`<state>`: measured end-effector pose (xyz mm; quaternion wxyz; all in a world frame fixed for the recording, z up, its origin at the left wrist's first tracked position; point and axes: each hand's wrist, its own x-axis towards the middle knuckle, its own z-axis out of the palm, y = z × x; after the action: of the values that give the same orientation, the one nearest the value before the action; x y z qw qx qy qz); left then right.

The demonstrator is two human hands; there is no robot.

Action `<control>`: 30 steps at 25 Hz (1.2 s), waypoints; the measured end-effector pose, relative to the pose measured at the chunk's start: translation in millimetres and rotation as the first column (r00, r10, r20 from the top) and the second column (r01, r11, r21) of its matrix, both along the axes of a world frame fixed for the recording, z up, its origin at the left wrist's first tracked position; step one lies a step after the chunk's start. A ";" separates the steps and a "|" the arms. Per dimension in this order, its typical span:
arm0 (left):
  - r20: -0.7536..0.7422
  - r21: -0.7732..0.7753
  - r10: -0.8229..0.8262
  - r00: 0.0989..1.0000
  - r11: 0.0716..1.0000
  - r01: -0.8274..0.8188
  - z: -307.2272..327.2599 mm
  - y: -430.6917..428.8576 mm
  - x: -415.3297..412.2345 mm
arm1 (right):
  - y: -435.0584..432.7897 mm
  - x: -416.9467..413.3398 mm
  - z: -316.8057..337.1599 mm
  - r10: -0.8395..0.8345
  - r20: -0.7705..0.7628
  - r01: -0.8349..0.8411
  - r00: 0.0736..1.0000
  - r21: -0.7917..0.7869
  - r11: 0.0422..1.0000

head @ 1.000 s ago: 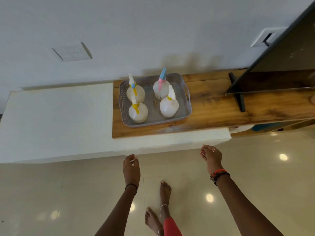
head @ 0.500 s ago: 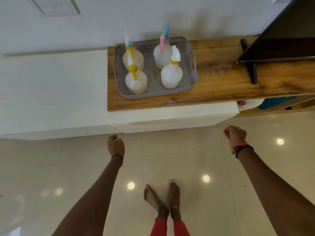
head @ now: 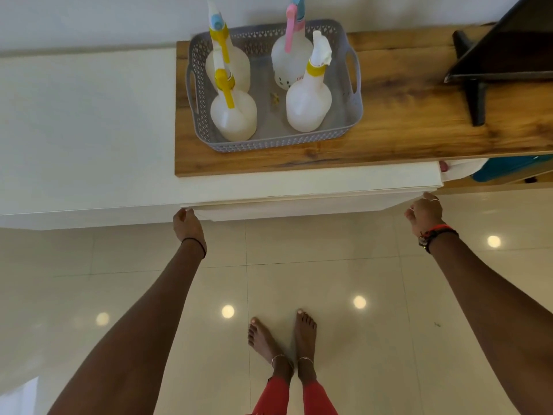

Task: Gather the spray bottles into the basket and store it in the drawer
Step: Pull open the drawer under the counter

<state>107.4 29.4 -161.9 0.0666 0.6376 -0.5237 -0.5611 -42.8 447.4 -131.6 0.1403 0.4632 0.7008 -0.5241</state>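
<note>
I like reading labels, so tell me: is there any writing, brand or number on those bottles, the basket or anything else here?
Nothing can be read.
Back right spray bottle: a small red mark low on its side, too blurred to read.
Grey basket, other bottles, wooden board: no writing visible.

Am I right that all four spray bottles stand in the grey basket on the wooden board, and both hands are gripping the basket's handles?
Not quite. The four spray bottles do stand in the grey basket on the wooden board, but the head view shows the left hand and right hand down at the white drawer front, not on the basket.
</note>
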 end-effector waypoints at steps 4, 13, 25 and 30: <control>-0.006 -0.031 0.062 0.998 0.998 -0.062 -0.7 2.8 -8.7 | 0.4 -6.7 -1.8 -0.088 -0.034 0.087 0.996 -0.003 0.996; 0.059 -0.143 0.015 0.998 0.990 -0.006 -3.3 6.9 -7.3 | 3.9 -15.9 -6.5 -0.088 -0.056 0.090 0.995 0.045 0.995; 0.139 -0.181 -0.113 0.984 0.974 0.138 -5.8 8.2 12.9 | 14.5 -0.3 -7.0 0.095 0.044 -0.101 0.995 0.182 0.978; 0.302 -0.573 -0.345 0.889 0.679 0.458 10.4 61.5 24.5 | -27.4 44.6 0.8 0.707 0.107 -0.508 0.699 0.770 0.386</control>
<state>131.8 90.9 -151.5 0.1062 0.4916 -0.8115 -0.2974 1.8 419.9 -130.8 0.0330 0.1181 0.9817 -0.1459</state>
